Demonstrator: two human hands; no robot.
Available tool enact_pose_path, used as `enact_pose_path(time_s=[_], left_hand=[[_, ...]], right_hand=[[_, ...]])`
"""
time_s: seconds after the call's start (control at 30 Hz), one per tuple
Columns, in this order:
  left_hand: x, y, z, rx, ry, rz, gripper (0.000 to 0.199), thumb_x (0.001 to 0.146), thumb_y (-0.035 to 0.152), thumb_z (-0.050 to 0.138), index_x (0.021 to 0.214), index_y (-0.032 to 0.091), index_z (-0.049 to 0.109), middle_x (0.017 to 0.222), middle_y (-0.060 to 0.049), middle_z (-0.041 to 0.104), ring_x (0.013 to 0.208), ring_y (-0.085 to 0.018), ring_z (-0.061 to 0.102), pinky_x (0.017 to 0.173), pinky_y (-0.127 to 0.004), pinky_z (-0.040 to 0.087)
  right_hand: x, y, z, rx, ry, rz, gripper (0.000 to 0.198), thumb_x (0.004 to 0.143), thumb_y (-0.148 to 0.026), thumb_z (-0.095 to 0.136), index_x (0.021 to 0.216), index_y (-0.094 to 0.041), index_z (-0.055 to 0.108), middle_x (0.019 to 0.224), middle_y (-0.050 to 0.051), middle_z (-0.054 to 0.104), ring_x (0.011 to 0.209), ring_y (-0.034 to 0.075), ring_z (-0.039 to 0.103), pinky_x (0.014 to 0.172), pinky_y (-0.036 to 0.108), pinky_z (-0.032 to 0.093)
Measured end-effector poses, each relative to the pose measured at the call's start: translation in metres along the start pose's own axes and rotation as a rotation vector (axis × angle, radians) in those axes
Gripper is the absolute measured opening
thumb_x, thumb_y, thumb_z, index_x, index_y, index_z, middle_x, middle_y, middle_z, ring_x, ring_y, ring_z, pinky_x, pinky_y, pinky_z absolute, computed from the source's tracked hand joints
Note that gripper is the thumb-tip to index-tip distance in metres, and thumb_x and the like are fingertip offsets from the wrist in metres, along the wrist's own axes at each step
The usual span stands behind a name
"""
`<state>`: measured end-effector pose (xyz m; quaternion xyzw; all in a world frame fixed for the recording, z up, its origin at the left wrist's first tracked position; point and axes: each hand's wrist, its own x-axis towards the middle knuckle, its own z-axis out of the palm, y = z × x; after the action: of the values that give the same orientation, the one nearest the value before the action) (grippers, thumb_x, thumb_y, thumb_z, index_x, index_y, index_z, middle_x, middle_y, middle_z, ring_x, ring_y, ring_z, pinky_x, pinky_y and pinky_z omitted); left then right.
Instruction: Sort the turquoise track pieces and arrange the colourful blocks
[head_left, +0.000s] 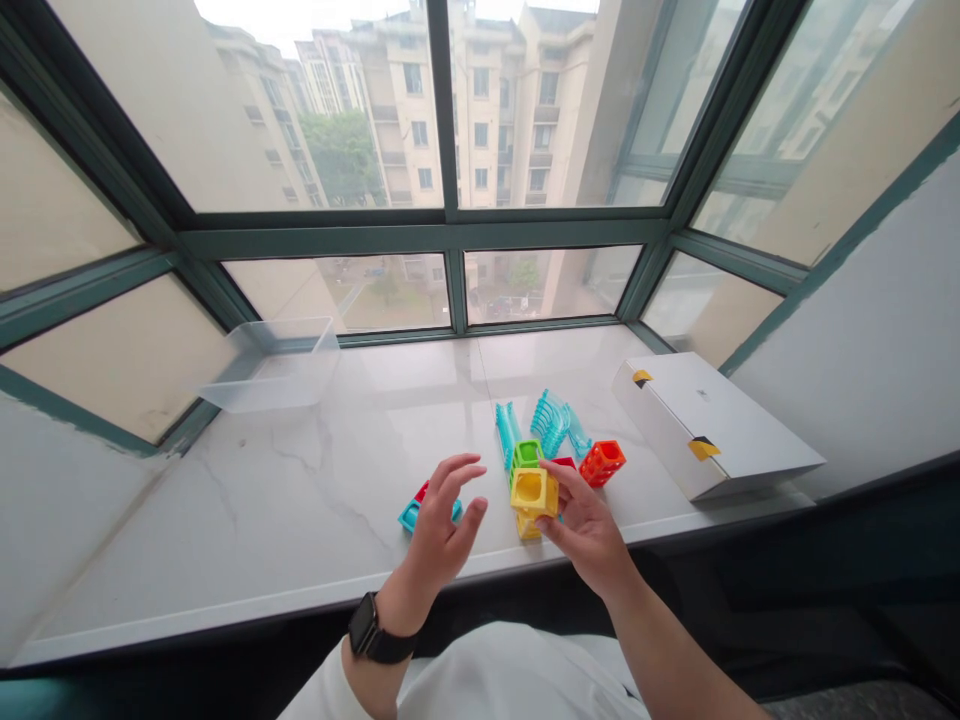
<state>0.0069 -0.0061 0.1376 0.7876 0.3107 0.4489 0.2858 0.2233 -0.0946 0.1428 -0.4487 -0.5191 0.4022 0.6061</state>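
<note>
My right hand (pixel 589 525) pinches a yellow toy block (pixel 529 493), a cube with a round hollow in its face. Below it another yellow block (pixel 528 526) shows in part. Empty, with fingers spread, my left hand (pixel 446 520) hovers over a blue block (pixel 409 517) and a bit of red beside it, both partly hidden by the hand. Just behind the held block is a green block (pixel 527 454). An orange-red block (pixel 602 463) lies to the right, and part of a dark red piece (pixel 564 463) shows between them.
Clear blue track pieces (pixel 551 422) lie behind the blocks, with a straight one (pixel 508 430) to their left. A transparent plastic bin (pixel 274 390) stands at the left by the window. On the right, a white box (pixel 720 420) with yellow-black tabs rests on the marble sill (pixel 300 500).
</note>
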Motion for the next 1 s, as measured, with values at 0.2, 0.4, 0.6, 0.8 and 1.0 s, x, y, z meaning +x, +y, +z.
enact_pose_path(time_s=[0.2,0.4,0.6,0.8,1.0], left_hand=[[0.003,0.039,0.0,-0.035,-0.138,0.157,0.022,0.098,0.031,0.066,0.12,0.029,0.069,0.148,-0.013,0.058,0.134,-0.031,0.059,0.109,-0.049,0.054],[0.006,0.035,0.007,-0.156,-0.131,0.049,0.013,0.104,0.028,0.059,0.106,0.026,0.072,0.135,-0.012,0.065,0.124,-0.025,0.065,0.104,-0.042,0.056],[0.008,0.028,0.007,-0.273,-0.073,-0.11,0.022,0.104,0.039,0.059,0.098,0.022,0.073,0.124,-0.012,0.068,0.119,-0.026,0.066,0.103,-0.041,0.056],[0.007,0.025,0.015,-0.375,-0.051,-0.252,0.027,0.097,0.047,0.069,0.089,0.022,0.065,0.108,-0.009,0.065,0.095,-0.02,0.067,0.083,-0.032,0.061],[0.004,0.027,0.023,-0.349,-0.069,-0.389,0.035,0.092,0.055,0.072,0.098,0.023,0.06,0.093,-0.003,0.064,0.078,-0.016,0.062,0.071,-0.027,0.056]], right_hand=[[0.0,-0.004,0.004,-0.187,-0.036,-0.125,0.052,0.096,-0.037,0.075,0.146,-0.037,0.06,0.133,0.008,0.059,0.122,0.027,0.064,0.104,0.043,0.059],[-0.001,-0.006,0.003,-0.258,-0.044,-0.135,0.056,0.095,-0.036,0.076,0.148,-0.036,0.057,0.135,0.009,0.058,0.122,0.026,0.064,0.103,0.042,0.06],[0.0,-0.012,0.001,-0.291,-0.012,-0.188,0.048,0.098,-0.032,0.07,0.145,-0.033,0.058,0.139,0.01,0.058,0.123,0.026,0.065,0.101,0.042,0.062],[0.0,-0.019,-0.001,-0.585,-0.081,-0.33,0.057,0.096,-0.026,0.072,0.149,-0.037,0.056,0.149,0.008,0.056,0.139,0.031,0.055,0.115,0.053,0.052],[-0.001,-0.011,0.0,-0.684,-0.104,-0.341,0.049,0.096,-0.021,0.068,0.142,-0.034,0.059,0.134,0.008,0.067,0.126,0.028,0.064,0.108,0.047,0.057]])
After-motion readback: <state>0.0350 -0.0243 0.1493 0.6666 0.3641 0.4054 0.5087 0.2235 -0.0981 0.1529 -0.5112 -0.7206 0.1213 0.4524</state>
